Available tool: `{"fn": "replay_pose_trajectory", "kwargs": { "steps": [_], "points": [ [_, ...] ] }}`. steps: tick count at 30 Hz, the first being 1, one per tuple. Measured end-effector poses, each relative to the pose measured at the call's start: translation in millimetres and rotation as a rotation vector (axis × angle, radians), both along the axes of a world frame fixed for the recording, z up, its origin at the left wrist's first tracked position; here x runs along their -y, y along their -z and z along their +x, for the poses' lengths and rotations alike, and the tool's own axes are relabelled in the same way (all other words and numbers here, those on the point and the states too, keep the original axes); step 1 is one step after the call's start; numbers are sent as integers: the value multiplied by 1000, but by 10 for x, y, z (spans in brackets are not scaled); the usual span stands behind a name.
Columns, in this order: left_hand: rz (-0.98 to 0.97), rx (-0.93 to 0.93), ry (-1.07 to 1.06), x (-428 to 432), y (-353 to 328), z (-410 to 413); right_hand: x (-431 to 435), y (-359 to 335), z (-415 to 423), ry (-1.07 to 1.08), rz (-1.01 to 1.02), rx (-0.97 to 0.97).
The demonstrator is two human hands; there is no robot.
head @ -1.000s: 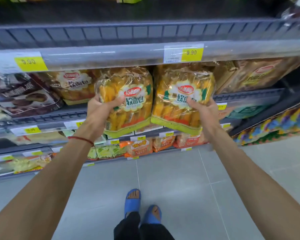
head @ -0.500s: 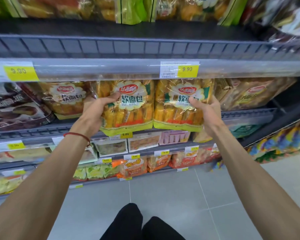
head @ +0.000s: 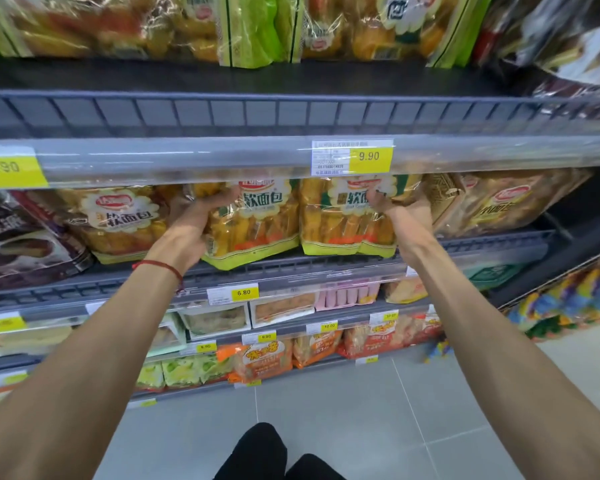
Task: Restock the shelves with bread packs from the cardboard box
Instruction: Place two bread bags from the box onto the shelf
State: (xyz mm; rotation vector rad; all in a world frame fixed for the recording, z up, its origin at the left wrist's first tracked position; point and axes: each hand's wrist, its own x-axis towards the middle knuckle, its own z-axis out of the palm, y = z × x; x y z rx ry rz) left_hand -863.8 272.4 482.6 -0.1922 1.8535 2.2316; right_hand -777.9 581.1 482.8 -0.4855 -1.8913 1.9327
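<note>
The shelving fills my view, and I take the yellow 9.90 price tag (head: 370, 156) on the shelf rail as my marker. Above it, the upper shelf (head: 291, 77) is already packed with bread packs. Below it, the middle shelf (head: 326, 263) carries a row of the same soft-bread packs: one well left of the tag (head: 118, 220), others leaning to its right (head: 506, 202), and the two I am placing, side by side almost straight under it. I judge this stretch nearly full, with these two closing the gap, though I cannot say how many remain, because the cardboard box is not in view. The left-hand pack (head: 253, 226), below and left of the tag, sits tilted with its green bottom edge hanging over the shelf's front lip, so it wants a push further in. The right-hand pack (head: 347, 220), directly below the tag, looks upright with its bottom edge resting at the lip. My left hand (head: 191, 223) grips the left pack's left edge, fingers (head: 219, 199) curled around its upper corner and closed on the wrapper. My right hand (head: 399, 211) holds the right pack's right side, fingers (head: 374, 199) bent and pinching the plastic over the label.
</note>
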Motion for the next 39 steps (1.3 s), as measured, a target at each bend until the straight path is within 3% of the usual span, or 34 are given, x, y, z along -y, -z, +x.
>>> {"fn": "replay_pose_trajectory", "kwargs": {
  "steps": [6,9,12,21,28,34,39],
  "points": [
    [-253,-87,-48,0,208,-27,90,274,-94,142,122,42],
    [-208,-216,-155,-99,362,143,214,401,19,157,177,112],
    [-452,-321,-208,-163,596,339,289,535,143,150,224,165],
    [-631,-346,-85,-13,831,119,262,571,-32,139,321,290],
    [-779,-228,-54,19,738,293,334,452,141,146,210,338],
    [-725,-93,-183,19,409,745,726,234,492,186,142,472],
    [-567,38,-81,140,291,1121,1172,145,822,152,-26,493]
  ]
}}
